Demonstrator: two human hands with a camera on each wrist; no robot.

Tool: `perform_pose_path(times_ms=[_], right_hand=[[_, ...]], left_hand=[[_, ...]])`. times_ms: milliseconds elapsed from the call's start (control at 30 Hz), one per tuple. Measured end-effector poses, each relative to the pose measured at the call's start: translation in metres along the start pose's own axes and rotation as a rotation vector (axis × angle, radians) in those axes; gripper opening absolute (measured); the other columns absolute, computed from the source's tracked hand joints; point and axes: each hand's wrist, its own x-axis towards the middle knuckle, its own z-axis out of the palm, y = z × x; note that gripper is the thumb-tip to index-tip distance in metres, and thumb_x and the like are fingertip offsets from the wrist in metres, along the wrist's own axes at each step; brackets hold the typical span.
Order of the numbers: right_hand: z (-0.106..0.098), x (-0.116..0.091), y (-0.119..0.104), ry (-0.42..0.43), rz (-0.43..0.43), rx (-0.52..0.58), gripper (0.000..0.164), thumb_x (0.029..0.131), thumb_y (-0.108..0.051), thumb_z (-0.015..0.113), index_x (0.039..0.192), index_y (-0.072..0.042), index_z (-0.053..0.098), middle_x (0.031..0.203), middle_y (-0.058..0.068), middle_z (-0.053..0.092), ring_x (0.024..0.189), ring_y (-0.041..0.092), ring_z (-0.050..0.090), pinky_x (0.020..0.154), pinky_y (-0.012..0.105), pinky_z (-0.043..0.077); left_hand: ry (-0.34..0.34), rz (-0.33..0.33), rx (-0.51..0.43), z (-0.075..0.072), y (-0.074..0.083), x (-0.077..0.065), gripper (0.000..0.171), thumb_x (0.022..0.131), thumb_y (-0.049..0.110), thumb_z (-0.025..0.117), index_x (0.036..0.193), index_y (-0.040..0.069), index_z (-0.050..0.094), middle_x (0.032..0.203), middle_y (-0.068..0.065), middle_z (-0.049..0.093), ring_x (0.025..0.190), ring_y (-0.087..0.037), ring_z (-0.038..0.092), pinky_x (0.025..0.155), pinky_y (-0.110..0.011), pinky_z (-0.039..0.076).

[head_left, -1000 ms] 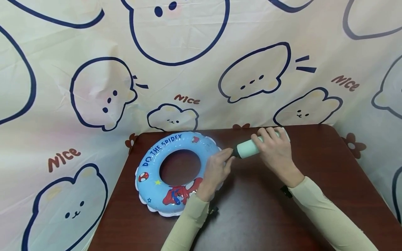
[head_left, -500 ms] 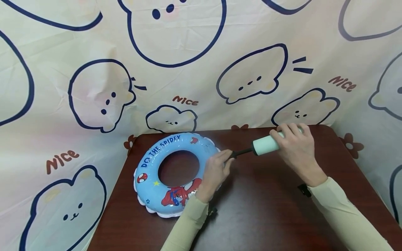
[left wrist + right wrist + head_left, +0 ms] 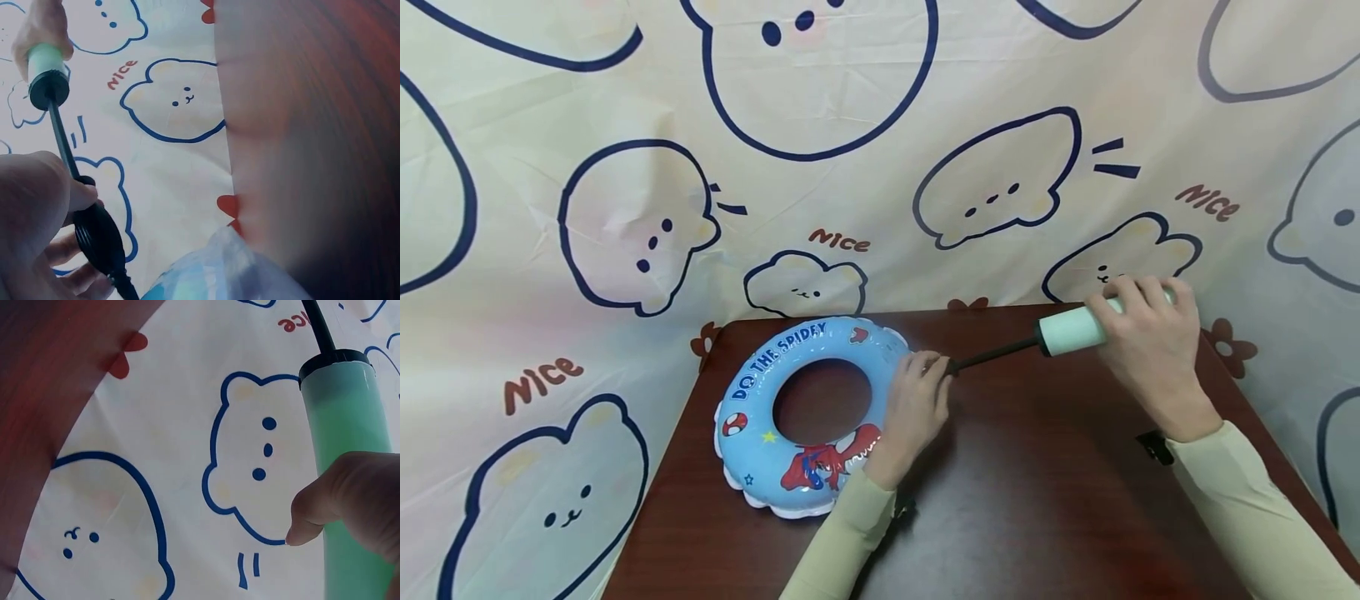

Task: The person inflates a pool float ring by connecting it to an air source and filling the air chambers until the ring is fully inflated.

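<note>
A hand air pump with a mint-green barrel (image 3: 1071, 331) and a thin black rod (image 3: 997, 353) is stretched between my hands. My right hand (image 3: 1153, 354) grips the barrel, its thumb lying across the green surface in the right wrist view. With my left hand (image 3: 916, 408) I hold the pump's black ribbed handle (image 3: 100, 234), thumb and fingers around it. A narrow black tip below that handle runs toward the swim ring. The blue inflated swim ring (image 3: 752, 442), printed with a red cartoon figure, lies flat under and left of my left hand, which hides part of its right side.
The dark brown wooden table (image 3: 1037, 500) extends to both sides and toward me. Behind it hangs a pale cloth (image 3: 865, 192) with blue cartoon outlines, meeting the table's back edge. Dark wrist straps show at both cuffs.
My right hand has drawn the green barrel away to the right, exposing more and more of the black rod. My left hand has stayed nearly in place beside the swim ring.
</note>
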Motion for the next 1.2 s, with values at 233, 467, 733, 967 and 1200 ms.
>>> perform_pose_path(times_ms=[233,467,733,967,1200], right_hand=[[-0.003,-0.001,0.004,0.001,-0.009,0.004,0.053,0.057,0.000,0.093,0.106,-0.006,0.072,0.106,0.023,0.071,0.102,0.047,0.061,0.093,0.063,0.046],[-0.002,-0.001,0.005,-0.003,-0.008,0.001,0.056,0.056,-0.001,0.095,0.107,-0.006,0.072,0.107,0.024,0.072,0.103,0.047,0.061,0.093,0.064,0.046],[0.019,0.001,-0.030,0.014,-0.087,0.022,0.022,0.080,0.007,0.075,0.097,-0.005,0.072,0.101,0.021,0.071,0.097,0.045,0.063,0.087,0.060,0.048],[0.035,0.004,-0.063,0.021,-0.096,0.022,0.026,0.074,0.005,0.083,0.094,-0.006,0.071,0.101,0.018,0.071,0.099,0.042,0.065,0.089,0.058,0.048],[0.045,0.005,-0.082,0.027,-0.097,0.023,0.022,0.077,0.006,0.081,0.092,-0.007,0.071,0.099,0.016,0.070,0.098,0.041,0.064,0.088,0.057,0.049]], left_hand=[[-0.038,-0.047,-0.035,-0.002,0.003,-0.001,0.031,0.098,0.018,0.077,0.128,0.010,0.071,0.123,-0.006,0.073,0.115,-0.024,0.067,0.098,-0.036,0.060],[-0.025,-0.034,-0.045,0.001,0.002,-0.001,0.027,0.100,0.015,0.075,0.126,0.010,0.070,0.123,-0.006,0.071,0.112,-0.024,0.068,0.098,-0.036,0.060],[0.047,0.058,-0.010,0.006,0.005,-0.001,0.029,0.095,0.011,0.080,0.123,0.007,0.075,0.115,-0.005,0.074,0.100,-0.023,0.070,0.089,-0.031,0.062],[0.063,0.025,-0.016,0.006,0.006,0.000,0.023,0.099,0.012,0.076,0.121,0.008,0.077,0.113,-0.004,0.074,0.101,-0.022,0.069,0.090,-0.030,0.062],[0.052,0.006,-0.019,0.005,0.005,0.000,0.021,0.099,0.014,0.076,0.120,0.008,0.077,0.112,-0.005,0.073,0.101,-0.022,0.069,0.092,-0.031,0.062]])
